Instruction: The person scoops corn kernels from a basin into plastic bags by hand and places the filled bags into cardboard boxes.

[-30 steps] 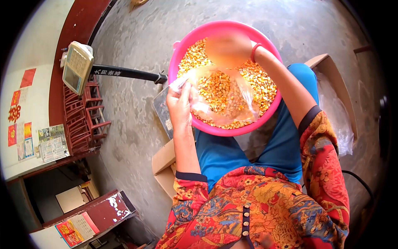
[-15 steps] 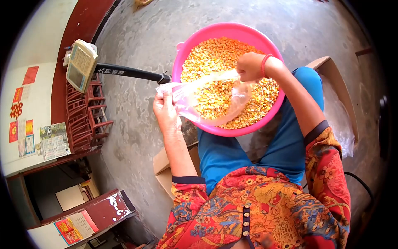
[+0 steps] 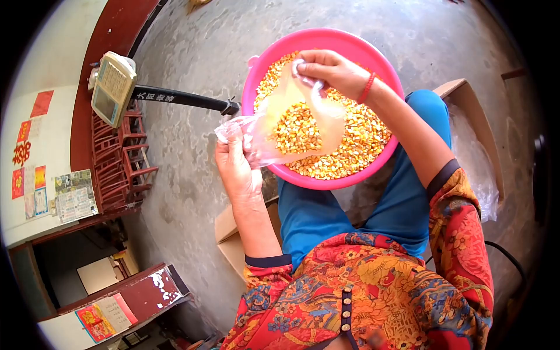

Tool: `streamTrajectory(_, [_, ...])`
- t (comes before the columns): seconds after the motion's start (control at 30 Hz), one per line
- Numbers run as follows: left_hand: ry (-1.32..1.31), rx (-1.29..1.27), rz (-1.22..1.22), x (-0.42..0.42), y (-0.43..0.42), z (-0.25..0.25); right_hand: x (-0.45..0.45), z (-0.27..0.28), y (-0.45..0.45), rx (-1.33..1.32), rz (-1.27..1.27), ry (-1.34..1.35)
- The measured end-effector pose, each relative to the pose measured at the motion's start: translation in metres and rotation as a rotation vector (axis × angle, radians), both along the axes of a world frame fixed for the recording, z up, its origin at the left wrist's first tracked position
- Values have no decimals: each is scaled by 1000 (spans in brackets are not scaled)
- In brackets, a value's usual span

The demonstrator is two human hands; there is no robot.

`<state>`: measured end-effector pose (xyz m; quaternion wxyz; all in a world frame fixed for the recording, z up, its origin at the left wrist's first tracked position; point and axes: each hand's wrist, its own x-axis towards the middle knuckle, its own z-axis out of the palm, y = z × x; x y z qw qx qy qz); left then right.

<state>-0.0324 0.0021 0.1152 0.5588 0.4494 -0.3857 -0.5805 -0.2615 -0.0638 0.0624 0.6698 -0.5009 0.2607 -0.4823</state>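
A clear plastic bag (image 3: pixel 261 137) is stretched between my two hands above a pink basin (image 3: pixel 385 74). Yellow corn kernels (image 3: pixel 356 149) fill much of the basin, and more show through the thin plastic. My left hand (image 3: pixel 238 166) pinches one end of the bag beside the basin's left rim, thumb on top. Over the kernels, my right hand (image 3: pixel 335 73) is closed on the bag's upper edge, with a red band round the wrist. Whether any kernels are inside the bag, I cannot tell.
Left of the basin stands a scale's display (image 3: pixel 114 87) on a black post (image 3: pixel 181 98). An open cardboard box (image 3: pixel 478 125) with clear plastic inside is at the right; another box (image 3: pixel 230 230) sits by my left forearm. Red stools (image 3: pixel 122 151) line the wall.
My right hand has moved up and to the left, drawing its side of the bag with it. The left hand keeps its pinch and has barely moved.
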Motion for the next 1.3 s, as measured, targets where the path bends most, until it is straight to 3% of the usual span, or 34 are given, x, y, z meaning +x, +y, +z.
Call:
streamTrajectory(0.1, [-96,15,70,-1,2,-8,-20,7,2,-21,80,95])
streamTrajectory(0.27, [-269,-72,-177,-5,15,-11,-31,-6,0,-5,25,193])
streamTrajectory(0.43, [-240,27,-81,4,17,-20,-37,4,2,-32,149,225])
streamTrajectory(0.57, [-78,-6,-162,-7,25,5,-23,11,8,-8,192,8])
streamTrajectory(0.67, [-202,-21,-201,-40,30,26,-6,7,11,-20,259,-78])
streamTrajectory(0.77, [-225,-23,-238,-58,28,15,10,15,21,-52,240,-117])
streamTrajectory(0.83, [-498,-300,-207,-61,24,3,13,21,26,-18,320,-185])
streamTrajectory(0.9, [-492,-316,-201,-60,21,2,11,34,29,-256,346,12])
streamTrajectory(0.93, [-364,-259,-157,-64,20,11,9,38,30,-380,324,130])
streamTrajectory(0.97, [-237,-199,-115,-66,20,17,10,37,30,-509,261,181])
streamTrajectory(1.03, [-233,-163,-103,-57,15,22,11,33,28,-589,141,162])
streamTrajectory(1.13, [-134,-263,-102,-36,2,26,-2,26,19,-236,180,-77])
streamTrajectory(1.3, [-69,-285,-36,-2,-9,58,-22,-15,-6,-144,-90,264])
